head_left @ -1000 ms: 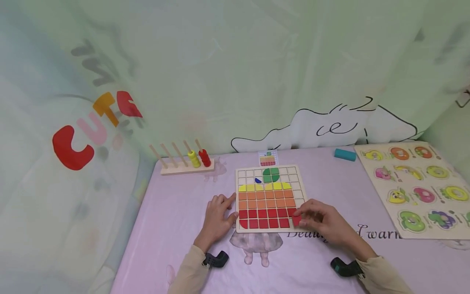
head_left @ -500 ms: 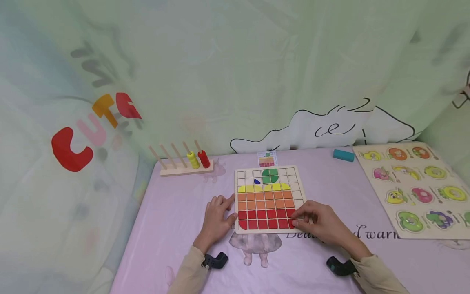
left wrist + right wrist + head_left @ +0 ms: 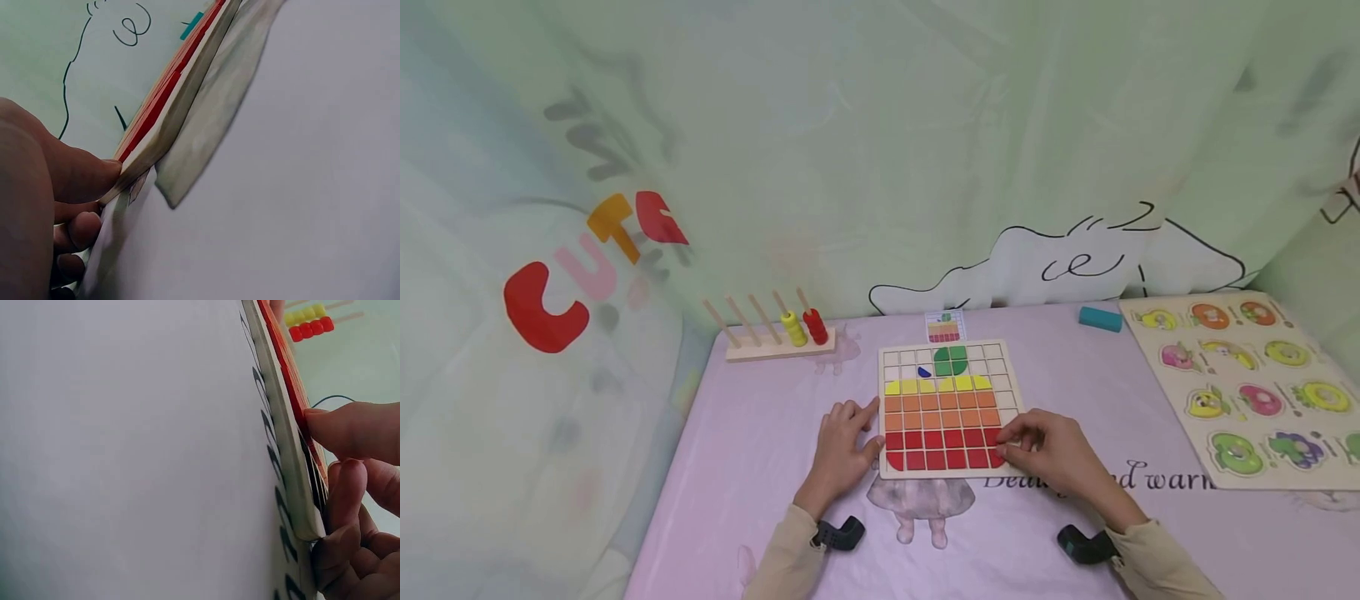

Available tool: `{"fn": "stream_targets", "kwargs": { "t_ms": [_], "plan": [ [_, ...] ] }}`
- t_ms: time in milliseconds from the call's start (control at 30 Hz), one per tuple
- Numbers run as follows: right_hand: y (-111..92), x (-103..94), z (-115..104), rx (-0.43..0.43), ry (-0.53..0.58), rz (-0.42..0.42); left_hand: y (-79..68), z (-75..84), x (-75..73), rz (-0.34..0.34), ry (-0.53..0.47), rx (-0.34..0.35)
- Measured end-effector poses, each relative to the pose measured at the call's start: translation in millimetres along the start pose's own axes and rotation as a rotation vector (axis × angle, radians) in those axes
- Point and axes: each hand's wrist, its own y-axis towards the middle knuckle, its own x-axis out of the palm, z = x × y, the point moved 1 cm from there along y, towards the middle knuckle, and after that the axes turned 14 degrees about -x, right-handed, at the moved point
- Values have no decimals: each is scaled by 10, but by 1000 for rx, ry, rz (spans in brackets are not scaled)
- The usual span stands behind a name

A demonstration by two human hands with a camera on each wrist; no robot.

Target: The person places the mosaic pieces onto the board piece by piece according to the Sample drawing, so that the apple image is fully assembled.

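Observation:
A square wooden grid board [image 3: 1011, 396] lies on the table, its tiles forming an apple in red, orange and yellow rows with a green leaf. My left hand [image 3: 844, 446] rests at the board's left edge, index finger and thumb spread apart, both tips touching it. In the left wrist view the thumb [image 3: 90, 175] presses on the board's corner. My right hand [image 3: 1048, 450] is at the lower right, thumb and fingertips on a rounded red corner tile [image 3: 996, 457] that sits in the bottom row. The right thumb [image 3: 340, 428] touches the red tiles' edge in the right wrist view.
Behind the board lies a small pattern card [image 3: 943, 327]. A wooden bead abacus [image 3: 782, 352] stands at the back left. A teal block [image 3: 1101, 319] and a large fruit puzzle board [image 3: 1195, 433] lie to the right. A curtain [image 3: 880, 167] hangs behind the table.
My right hand has brought the red corner tile left and down into the bottom right cell of the apple. The left hand has stayed at the board's left edge.

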Motion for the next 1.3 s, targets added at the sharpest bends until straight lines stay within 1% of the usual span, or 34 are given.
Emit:
{"fn": "stream_targets", "kwargs": {
  "t_ms": [167, 267, 367, 500, 633, 867, 1067, 1167, 1300],
  "plan": [
    [-11, 24, -3, 40, 5, 7, 3, -11, 9, 17, -15, 9],
    [-21, 14, 13, 32, 0, 1, 12, -18, 27, 21, -16, 13],
    [-34, -30, 34, -21, 13, -6, 24, -14, 37, 27, -20, 13],
    [-46, -73, 93, -98, 40, -17, 37, 1, 19, 15, -27, -1],
    [-39, -56, 129, -126, 45, -13, 42, -2, -6, 0, -24, -12],
    [-29, -32, 109, -108, 23, -14, 20, -44, -8, 24, -17, -5],
    [-20, -64, 77, -130, 33, -23, 28, -63, -5, 24, -26, 0],
    [-10, -112, 73, -126, 39, -17, 44, -75, 0, 27, -24, 9],
    [19, -255, 108, -97, -23, 28, 79, -73, -19, 44, -28, 41]
  ]
}}
